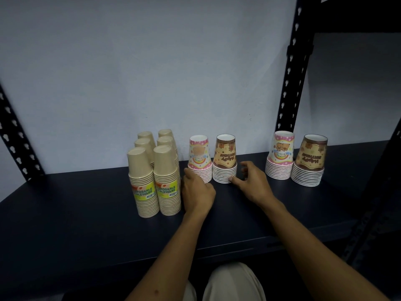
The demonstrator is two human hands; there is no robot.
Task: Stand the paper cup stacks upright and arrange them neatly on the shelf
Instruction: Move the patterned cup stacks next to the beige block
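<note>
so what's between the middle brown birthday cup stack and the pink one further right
In the head view, only bare dark shelf between the brown stack and right pink stack; the right hand sits just in front.

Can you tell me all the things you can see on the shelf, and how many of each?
plain cup stacks: six, tan, left side of the shelf, two columns of three, the front two with yellow-green labels
pink birthday cup stacks: two, pink and white, one in the middle, one further right
brown birthday cup stacks: two, brown, each just right of a pink stack
shelf: one, dark blue-black, holding all the stacks
shelf posts: black with holes, at both sides
wall: pale grey, behind the shelf
left hand: at the base of the middle pink stack
right hand: fingers spread, thumb touching the middle brown stack
</note>
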